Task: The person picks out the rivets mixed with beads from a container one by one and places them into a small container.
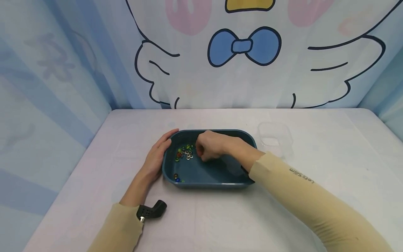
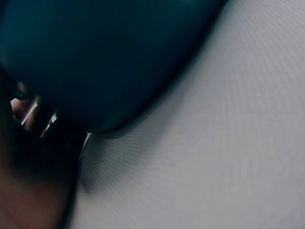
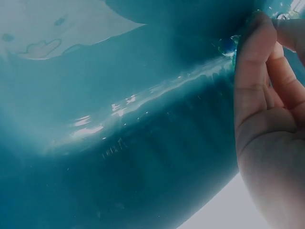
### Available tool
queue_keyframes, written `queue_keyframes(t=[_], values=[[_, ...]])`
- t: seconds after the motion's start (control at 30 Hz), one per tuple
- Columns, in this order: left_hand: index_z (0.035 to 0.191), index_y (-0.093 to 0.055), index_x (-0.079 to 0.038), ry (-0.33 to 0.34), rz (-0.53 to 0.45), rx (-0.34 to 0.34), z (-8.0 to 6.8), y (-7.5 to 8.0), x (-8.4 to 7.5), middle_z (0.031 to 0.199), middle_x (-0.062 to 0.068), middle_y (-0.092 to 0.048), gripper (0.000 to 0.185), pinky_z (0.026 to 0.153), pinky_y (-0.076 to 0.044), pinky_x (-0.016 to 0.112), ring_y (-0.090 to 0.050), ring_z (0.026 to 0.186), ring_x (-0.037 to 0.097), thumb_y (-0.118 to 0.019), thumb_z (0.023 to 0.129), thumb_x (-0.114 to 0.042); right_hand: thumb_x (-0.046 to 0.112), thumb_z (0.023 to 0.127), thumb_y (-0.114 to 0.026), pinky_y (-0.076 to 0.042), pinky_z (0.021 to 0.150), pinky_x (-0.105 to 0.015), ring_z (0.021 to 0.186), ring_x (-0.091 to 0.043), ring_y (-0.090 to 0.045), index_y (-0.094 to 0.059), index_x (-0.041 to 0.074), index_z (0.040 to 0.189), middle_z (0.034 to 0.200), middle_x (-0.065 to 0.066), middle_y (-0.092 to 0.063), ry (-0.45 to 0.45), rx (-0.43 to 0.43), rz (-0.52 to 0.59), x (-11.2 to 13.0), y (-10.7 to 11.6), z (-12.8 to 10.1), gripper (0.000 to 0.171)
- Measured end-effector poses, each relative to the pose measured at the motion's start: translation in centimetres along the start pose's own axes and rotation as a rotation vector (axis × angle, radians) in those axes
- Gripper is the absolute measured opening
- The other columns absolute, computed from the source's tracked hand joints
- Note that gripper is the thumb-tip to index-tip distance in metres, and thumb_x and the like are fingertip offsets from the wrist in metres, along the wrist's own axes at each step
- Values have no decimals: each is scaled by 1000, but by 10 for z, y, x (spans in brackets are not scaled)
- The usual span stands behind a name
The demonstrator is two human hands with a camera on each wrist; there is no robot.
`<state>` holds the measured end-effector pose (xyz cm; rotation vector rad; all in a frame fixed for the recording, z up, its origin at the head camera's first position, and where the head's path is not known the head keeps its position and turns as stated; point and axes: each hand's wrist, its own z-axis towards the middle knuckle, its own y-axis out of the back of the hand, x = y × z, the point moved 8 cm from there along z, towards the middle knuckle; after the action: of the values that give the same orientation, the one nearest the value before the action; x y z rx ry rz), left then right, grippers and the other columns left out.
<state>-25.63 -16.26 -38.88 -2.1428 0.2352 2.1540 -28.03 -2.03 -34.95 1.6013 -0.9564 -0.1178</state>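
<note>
A dark teal rectangular tray (image 1: 207, 183) stands on the table. My left hand (image 1: 154, 159) grips its left end, thumb at the rim and fingers along the outside. Inside, on the left, small glass marbles (image 1: 179, 154), green and amber, lie mixed with small silver rings (image 1: 189, 155). Several more marbles (image 1: 177, 178), one of them blue, sit in the near left corner. My right hand (image 1: 212, 145) reaches down into the tray just right of the mixed pile, fingers curled. In the right wrist view its fingertips come together near a blue marble (image 3: 228, 45); anything between them is hidden.
A clear plastic container (image 1: 275, 138) stands on the table behind the tray's right end. The white tablecloth (image 1: 330, 147) runs back to a printed curtain (image 1: 189, 80), with more curtain on both sides. A black wrist camera (image 1: 154, 210) juts from my left wrist.
</note>
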Motion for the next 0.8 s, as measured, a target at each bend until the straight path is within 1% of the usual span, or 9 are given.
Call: queue_keyframes(t=[0.23,0.43,0.63,0.8], values=[[155,-41,-16,-8,-1,4,-1,0,-2,157,3,-39,46,120,-19,41,-31,146,18,-30,111,-24,7,87,-71,-50,66,-27,71,-14,-58,-73,9,91,80,2,-65,6,-25,64,0,5,0,5],[155,-41,-16,-9,1,6,-1,0,-2,157,4,-39,46,120,-19,42,-31,145,19,-30,111,-25,7,86,-70,-47,64,-28,69,-15,-56,-70,10,90,79,1,-63,40,-58,105,2,8,-2,5],[155,-41,-15,-9,-12,7,-1,0,-2,157,4,-38,46,120,-19,42,-31,145,19,-30,111,-25,6,87,-69,-46,64,-29,69,-16,-56,-70,7,92,78,1,-62,69,-74,148,4,10,-3,6],[155,-41,-16,-8,2,6,-1,0,-1,158,3,-38,46,120,-19,42,-31,146,19,-30,111,-25,4,86,-68,-48,65,-29,71,-17,-57,-70,5,95,80,0,-62,80,-84,183,5,11,-4,9]])
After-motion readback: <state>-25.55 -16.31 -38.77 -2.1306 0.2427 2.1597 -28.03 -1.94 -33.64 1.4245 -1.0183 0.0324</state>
